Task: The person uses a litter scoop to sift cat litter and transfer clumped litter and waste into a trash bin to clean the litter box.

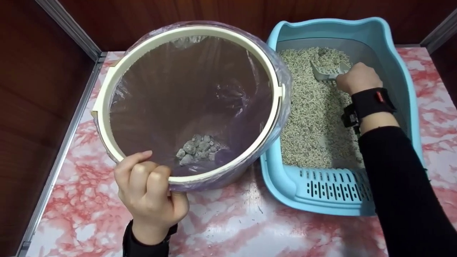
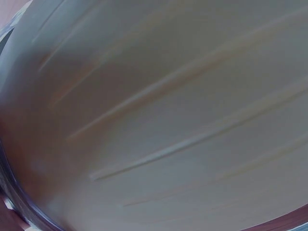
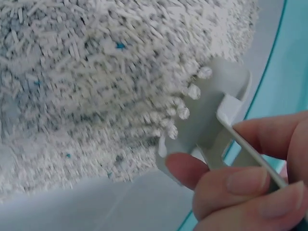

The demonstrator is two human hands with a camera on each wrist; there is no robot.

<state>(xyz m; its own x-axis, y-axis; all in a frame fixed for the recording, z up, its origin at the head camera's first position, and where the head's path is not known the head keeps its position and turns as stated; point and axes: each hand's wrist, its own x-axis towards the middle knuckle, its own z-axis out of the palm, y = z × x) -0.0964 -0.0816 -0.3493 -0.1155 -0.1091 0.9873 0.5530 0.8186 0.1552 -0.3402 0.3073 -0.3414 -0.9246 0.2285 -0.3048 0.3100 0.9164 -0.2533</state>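
Note:
My right hand (image 1: 360, 78) grips the handle of a pale grey litter scoop (image 1: 325, 75) over the far part of a blue litter box (image 1: 401, 71). Pellet litter (image 1: 307, 121) lies around and in the scoop; in the right wrist view the scoop (image 3: 211, 101) has its slotted edge in the pellets. With my left hand (image 1: 148, 189) I hold the near rim of a round cream bin (image 1: 103, 125), fingers over the edge and thumb below. A clear purplish bag lines the bin, and grey clumps (image 1: 200, 148) sit at its bottom. The left wrist view shows the bin's ribbed outer wall (image 2: 192, 120).
The bin stands tilted close beside the litter box's left side. A slotted step (image 1: 332, 185) forms the box's near end. Below is a red-and-white marbled surface (image 1: 228, 221), with dark reddish-brown panels (image 1: 35, 71) behind and at the left.

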